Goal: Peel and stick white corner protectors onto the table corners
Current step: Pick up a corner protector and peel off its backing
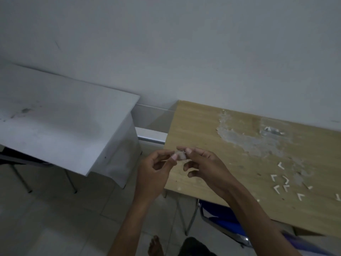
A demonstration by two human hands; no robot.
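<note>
A small white corner protector (pixel 181 155) is pinched between both my hands, just over the left edge of the wooden table (pixel 203 130). My left hand (pixel 154 172) pinches its left end with thumb and fingertips. My right hand (pixel 204 165) pinches its right end from above. Several more white L-shaped protectors (pixel 285 182) lie loose on the wooden tabletop to the right. Whether backing is on the held piece is too blurred to tell.
A white table (pixel 60 122) stands to the left, with a gap of tiled floor between the two tables. The wooden top has a large patch of peeled surface (pixel 258 143). A blue chair (pixel 225 222) sits under its near edge. My bare foot (pixel 156 246) is below.
</note>
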